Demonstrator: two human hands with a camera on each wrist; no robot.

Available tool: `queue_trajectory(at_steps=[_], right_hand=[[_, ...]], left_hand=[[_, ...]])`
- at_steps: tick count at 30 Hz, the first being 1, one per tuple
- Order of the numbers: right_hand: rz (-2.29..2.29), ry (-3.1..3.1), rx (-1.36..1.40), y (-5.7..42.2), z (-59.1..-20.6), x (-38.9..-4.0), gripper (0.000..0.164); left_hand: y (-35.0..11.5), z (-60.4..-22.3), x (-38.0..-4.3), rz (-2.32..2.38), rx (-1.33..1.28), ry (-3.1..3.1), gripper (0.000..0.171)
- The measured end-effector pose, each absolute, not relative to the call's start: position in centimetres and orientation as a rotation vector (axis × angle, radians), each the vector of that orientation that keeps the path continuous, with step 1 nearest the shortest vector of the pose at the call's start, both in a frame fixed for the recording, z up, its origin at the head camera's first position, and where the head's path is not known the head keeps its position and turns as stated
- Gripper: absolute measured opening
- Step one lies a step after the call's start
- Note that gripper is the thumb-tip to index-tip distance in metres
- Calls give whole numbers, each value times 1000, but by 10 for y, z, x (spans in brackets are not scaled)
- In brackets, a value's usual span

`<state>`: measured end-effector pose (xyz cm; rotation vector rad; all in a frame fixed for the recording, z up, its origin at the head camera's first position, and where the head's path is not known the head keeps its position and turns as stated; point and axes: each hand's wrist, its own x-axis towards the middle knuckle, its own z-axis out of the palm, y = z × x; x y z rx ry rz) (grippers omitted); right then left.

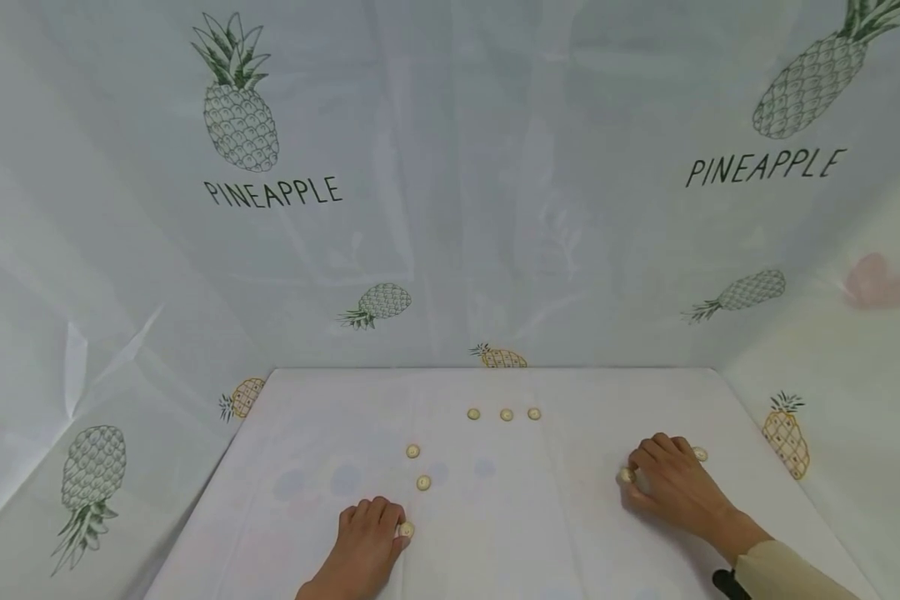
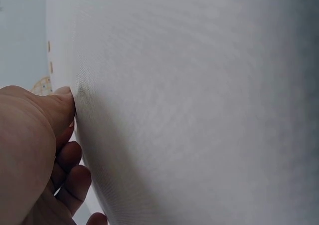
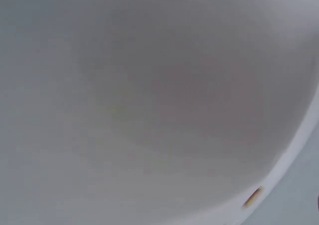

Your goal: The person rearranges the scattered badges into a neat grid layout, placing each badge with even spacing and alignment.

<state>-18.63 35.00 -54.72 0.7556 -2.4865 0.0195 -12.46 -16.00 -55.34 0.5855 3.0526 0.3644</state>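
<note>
- Head view, far left: the left hand [image 1: 365, 537] pinches a first disc [image 1: 407, 530] between thumb and fingers, at the hand's three o'clock. It is probably light and stiff, so a gentle pinch on opposite sides of the rim should do. It looks round and pale cream, with a dark mark too small to read. Whether it is clear of the white tabletop [image 1: 487, 542], I cannot tell.
- At one o'clock from it lies a near disc [image 1: 423, 482]; at eleven o'clock from that, a far disc [image 1: 413, 451]. Both probably slide if nudged, so the rim seems the place to grip. Same cream colour, small face marks.
- Toward the tabletop's twelve o'clock, a row: left row disc [image 1: 473, 414], centre row disc [image 1: 506, 415], right row disc [image 1: 534, 414]. They look hard and unlikely to break, with gaps for fingertips; all round and cream.
- The right hand [image 1: 675, 483] pinches another disc [image 1: 627, 474] at its nine o'clock, fingers bent and narrow; a rim grip suits so small a piece. Fingers partly cover its pale face.
- Far right, a last disc [image 1: 700, 454] sits just beside that hand's knuckles, at half past one; likely equally light, cream and marked.
</note>
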Motion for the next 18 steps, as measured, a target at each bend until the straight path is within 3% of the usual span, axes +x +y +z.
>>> queue_trajectory(at_steps=[18], right_hand=[[56, -2740, 705, 253, -537, -253, 22]], left_hand=[[-162, -557, -127, 385, 582, 3065, 29]])
